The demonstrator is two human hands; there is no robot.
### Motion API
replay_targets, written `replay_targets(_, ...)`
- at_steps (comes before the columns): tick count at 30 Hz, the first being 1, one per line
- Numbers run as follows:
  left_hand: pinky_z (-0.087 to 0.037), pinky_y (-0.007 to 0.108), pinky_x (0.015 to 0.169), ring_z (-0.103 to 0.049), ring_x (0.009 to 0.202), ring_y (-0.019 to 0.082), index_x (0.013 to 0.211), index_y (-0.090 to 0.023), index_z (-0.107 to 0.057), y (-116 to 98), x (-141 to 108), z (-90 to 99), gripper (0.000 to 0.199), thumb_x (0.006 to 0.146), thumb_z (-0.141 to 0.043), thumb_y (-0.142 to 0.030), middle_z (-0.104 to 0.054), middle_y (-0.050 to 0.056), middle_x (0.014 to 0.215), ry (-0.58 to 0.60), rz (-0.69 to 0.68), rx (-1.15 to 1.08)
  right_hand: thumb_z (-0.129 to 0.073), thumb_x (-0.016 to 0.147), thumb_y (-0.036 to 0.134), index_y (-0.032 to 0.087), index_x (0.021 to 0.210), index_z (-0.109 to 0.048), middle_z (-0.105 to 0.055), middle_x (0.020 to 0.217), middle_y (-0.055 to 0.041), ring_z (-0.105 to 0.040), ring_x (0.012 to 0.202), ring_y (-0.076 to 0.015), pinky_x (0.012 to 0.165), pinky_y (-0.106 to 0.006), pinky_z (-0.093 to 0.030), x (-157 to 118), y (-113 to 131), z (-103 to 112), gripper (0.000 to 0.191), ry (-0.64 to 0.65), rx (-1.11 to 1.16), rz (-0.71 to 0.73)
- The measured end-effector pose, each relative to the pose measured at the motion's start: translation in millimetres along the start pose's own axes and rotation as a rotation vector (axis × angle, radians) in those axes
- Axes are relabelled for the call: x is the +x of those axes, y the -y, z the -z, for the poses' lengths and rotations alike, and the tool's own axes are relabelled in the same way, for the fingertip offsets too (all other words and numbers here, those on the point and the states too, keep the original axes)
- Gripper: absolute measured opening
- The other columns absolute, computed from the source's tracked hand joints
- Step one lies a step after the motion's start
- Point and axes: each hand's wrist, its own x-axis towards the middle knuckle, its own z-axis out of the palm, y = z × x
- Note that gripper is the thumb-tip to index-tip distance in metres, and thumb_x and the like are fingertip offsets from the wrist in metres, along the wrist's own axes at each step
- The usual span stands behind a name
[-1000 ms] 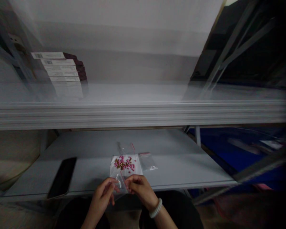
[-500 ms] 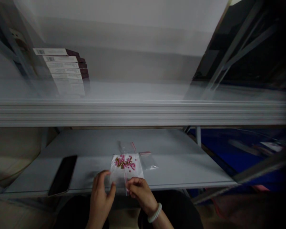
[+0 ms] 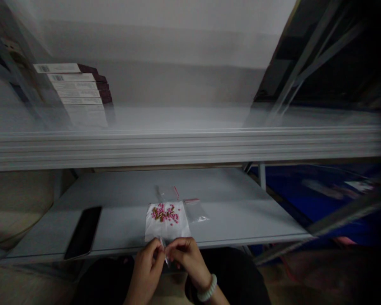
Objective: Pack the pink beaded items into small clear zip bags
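grey shelf [image 3: 238,212], bag [image 3: 167,259] between fingertips [image 3: 170,248]

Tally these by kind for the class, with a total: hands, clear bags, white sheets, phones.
Hands: 2 (left hand, right hand)
Clear bags: 3 (held bag, far bag, side bag)
White sheet: 1
Phone: 1
Total: 7
The pink and gold pieces are too small to count reliably.

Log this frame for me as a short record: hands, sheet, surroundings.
Right hand: pinching a small clear bag
Left hand: fingertips at the same bag, grip unclear
White sheet: bears small pink and brownish pieces
Beyond and right of sheet: two clear bags with red-edged tops
Far left: dark, flat device
Upper shelf: stacked boxes
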Motion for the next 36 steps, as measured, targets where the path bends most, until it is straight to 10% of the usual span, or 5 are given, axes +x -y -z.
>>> replay_targets(6, -0.034, 0.022, 0.054, -0.051, 0.053, 0.012, 0.065, -0.019, -0.045, 5, -3, 5.0, 0.013, 0.076, -0.043, -0.013, -0.052, -0.003, 0.058, -0.101, -0.1, 0.376, -0.052, 0.067, 0.016, 0.014, 0.054, -0.054, -0.052, 0.053, 0.0009, -0.046, 0.053, -0.0096, 0.052, -0.02, -0.036, -4, 6, -8, 0.013, -0.32, -0.317, 0.228)
replay_targets(12, -0.044, 0.025, 0.061, -0.057, 0.067, 0.016, 0.074, -0.019, -0.049, -1, -8, 15.9, 0.018, 0.076, -0.062, -0.031, -0.057, 0.001, 0.071, -0.234, -0.266, 0.392, -0.05, 0.065, 0.015, 0.015, 0.055, -0.051, -0.052, 0.053, 0.0012, -0.046, 0.053, -0.01, 0.052, -0.02, -0.037, -4, 13, -8, 0.01, -0.282, -0.342, 0.214)
replay_targets(17, -0.031, 0.052, 0.105, -0.044, 0.12, 0.031, 0.132, -0.018, -0.035, 2, -1, 13.6, 0.082, 0.062, -0.076, -0.029, -0.048, 0.014, 0.129, -0.112, -0.445, 0.409, -0.052, 0.066, 0.016, 0.016, 0.054, -0.051, -0.052, 0.052, 0.0009, -0.046, 0.053, -0.0106, 0.053, -0.021, -0.037, -3, 12, -8, 0.012, -0.258, -0.29, 0.172)
replay_targets(26, -0.048, 0.039, 0.09, -0.057, 0.102, 0.022, 0.119, -0.023, -0.047, 26, 9, -0.1, 0.049, 0.074, -0.064, -0.02, -0.059, 0.006, 0.109, -0.167, -0.296, 0.137, -0.052, 0.081, 0.027, 0.013, 0.065, -0.064, -0.062, 0.062, -0.0037, -0.056, 0.061, -0.015, 0.058, -0.022, -0.042, 6, -2, 8, 0.024, -0.281, -0.343, 0.261)
replay_targets(36, -0.044, 0.04, 0.097, -0.054, 0.111, 0.023, 0.118, -0.023, -0.049, 32, 12, -6.7, 0.048, 0.074, -0.066, -0.025, -0.057, 0.007, 0.117, -0.215, -0.197, 0.069, -0.054, 0.083, 0.017, 0.022, 0.083, -0.07, -0.062, 0.086, -0.0079, -0.056, 0.085, -0.0217, 0.072, -0.028, -0.043, 49, -26, 20, 0.017, -0.402, -1.043, 0.393)
